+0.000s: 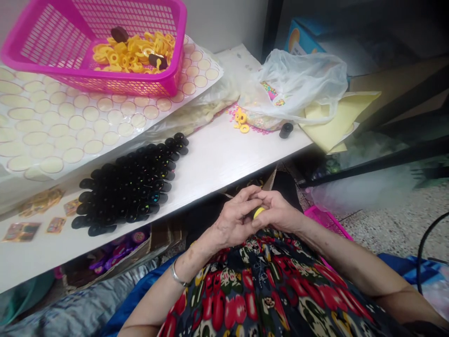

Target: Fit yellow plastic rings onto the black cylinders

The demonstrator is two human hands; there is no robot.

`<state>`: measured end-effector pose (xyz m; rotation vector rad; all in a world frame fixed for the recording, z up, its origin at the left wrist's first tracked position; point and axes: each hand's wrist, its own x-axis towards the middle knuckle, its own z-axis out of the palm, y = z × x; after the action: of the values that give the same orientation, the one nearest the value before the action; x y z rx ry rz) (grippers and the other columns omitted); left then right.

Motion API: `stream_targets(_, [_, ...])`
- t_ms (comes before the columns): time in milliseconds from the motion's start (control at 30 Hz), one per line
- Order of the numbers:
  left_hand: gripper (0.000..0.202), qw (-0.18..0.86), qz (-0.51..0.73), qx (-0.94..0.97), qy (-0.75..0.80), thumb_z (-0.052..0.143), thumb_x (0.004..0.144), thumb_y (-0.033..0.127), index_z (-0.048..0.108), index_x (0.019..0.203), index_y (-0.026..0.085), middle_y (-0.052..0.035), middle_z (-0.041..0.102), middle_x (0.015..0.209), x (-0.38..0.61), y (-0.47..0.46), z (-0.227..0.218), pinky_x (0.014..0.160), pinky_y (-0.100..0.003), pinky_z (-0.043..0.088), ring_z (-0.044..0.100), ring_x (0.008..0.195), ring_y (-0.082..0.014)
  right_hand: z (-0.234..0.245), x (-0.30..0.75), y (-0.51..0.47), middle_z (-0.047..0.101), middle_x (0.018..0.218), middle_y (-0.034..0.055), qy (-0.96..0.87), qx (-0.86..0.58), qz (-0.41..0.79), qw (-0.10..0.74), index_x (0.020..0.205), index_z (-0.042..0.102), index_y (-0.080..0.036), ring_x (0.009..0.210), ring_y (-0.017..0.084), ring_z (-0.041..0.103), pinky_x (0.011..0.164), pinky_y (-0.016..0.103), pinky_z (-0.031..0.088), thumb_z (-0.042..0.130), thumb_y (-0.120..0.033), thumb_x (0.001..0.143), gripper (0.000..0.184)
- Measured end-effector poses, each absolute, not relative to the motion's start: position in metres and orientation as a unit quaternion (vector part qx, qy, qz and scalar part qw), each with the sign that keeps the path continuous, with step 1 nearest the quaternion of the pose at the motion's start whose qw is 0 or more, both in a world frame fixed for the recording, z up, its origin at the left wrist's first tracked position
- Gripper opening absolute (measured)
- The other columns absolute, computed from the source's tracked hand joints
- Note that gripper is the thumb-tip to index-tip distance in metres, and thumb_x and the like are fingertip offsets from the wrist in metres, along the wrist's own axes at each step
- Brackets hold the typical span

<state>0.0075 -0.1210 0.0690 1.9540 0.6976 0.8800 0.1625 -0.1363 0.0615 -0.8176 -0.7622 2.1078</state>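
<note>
Both my hands meet in my lap, just below the white table's front edge. My left hand and my right hand are closed together around a small black piece with a yellow ring on its end. Only the yellow tip shows between the fingers. A silver bangle sits on my left wrist. On the table to the left lies a packed cluster of several black cylinders with sparkly tops. A pink basket at the back holds many yellow rings and a few dark pieces.
Sheets of round cream stickers lie under the basket. A clear plastic bag with beads, loose yellow rings, one black cylinder and yellow paper sit at the table's right. Small picture stickers lie at the left. A second pink basket stands on the floor.
</note>
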Motion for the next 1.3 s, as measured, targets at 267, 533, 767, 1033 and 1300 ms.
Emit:
stream_targets(267, [0.024, 0.444, 0.408, 0.728, 0.325, 0.064, 0.074, 0.023, 0.066, 0.096, 0.014, -0.0124, 0.064, 0.106, 0.017, -0.120, 0.045, 0.085, -0.034, 0.051, 0.062, 0.097, -0.0208, 0.037, 0.148, -0.136, 0.065, 0.067, 0.0020, -0.198, -0.389, 0.768, 0.468, 0.076, 0.068, -0.012, 0.063, 0.014, 0.060, 0.060, 0.026, 0.050, 0.079, -0.019, 0.048, 0.031])
stream_targets(533, [0.033, 0.529, 0.359, 0.670, 0.378, 0.077, 0.060, 0.031, 0.068, 0.088, 0.015, -0.0112, 0.062, 0.106, 0.005, -0.110, 0.028, 0.087, -0.037, 0.049, 0.060, 0.097, -0.0217, 0.030, 0.151, -0.131, 0.053, 0.058, -0.0024, -0.175, -0.396, 0.819, 0.377, 0.075, 0.063, -0.010, 0.048, 0.009, 0.056, 0.050, 0.025, 0.055, 0.075, -0.043, 0.063, 0.037])
stream_targets(767, [0.032, 0.502, 0.389, 0.635, 0.439, 0.073, 0.066, 0.032, 0.067, 0.092, 0.016, -0.0061, 0.065, 0.091, 0.001, -0.110, 0.045, 0.080, -0.032, 0.050, 0.061, 0.085, -0.0177, 0.040, 0.160, -0.131, 0.060, 0.083, 0.0058, -0.338, -0.490, 0.678, 0.431, 0.099, 0.061, -0.014, 0.062, 0.011, 0.058, 0.053, 0.024, 0.052, 0.055, -0.050, 0.079, 0.042])
stream_targets(1033, [0.051, 0.455, 0.377, 0.630, 0.505, 0.079, 0.057, 0.031, 0.064, 0.103, 0.016, -0.0051, 0.068, 0.090, 0.001, -0.110, 0.050, 0.079, -0.033, 0.051, 0.063, 0.081, -0.0179, 0.060, 0.170, -0.129, 0.056, 0.097, 0.0064, -0.635, -0.438, 0.424, 0.473, 0.109, 0.061, -0.020, 0.085, 0.014, 0.055, 0.075, 0.030, 0.047, 0.054, -0.022, 0.083, 0.027])
stream_targets(1300, [0.029, 0.445, 0.353, 0.698, 0.436, 0.072, 0.068, 0.026, 0.066, 0.095, 0.016, -0.0053, 0.068, 0.087, -0.007, -0.107, 0.066, 0.074, -0.027, 0.051, 0.062, 0.078, -0.0155, 0.062, 0.174, -0.130, 0.057, 0.097, 0.0066, -0.652, -0.414, 0.424, 0.472, 0.111, 0.057, -0.018, 0.077, 0.012, 0.054, 0.067, 0.027, 0.048, 0.055, -0.019, 0.082, 0.029])
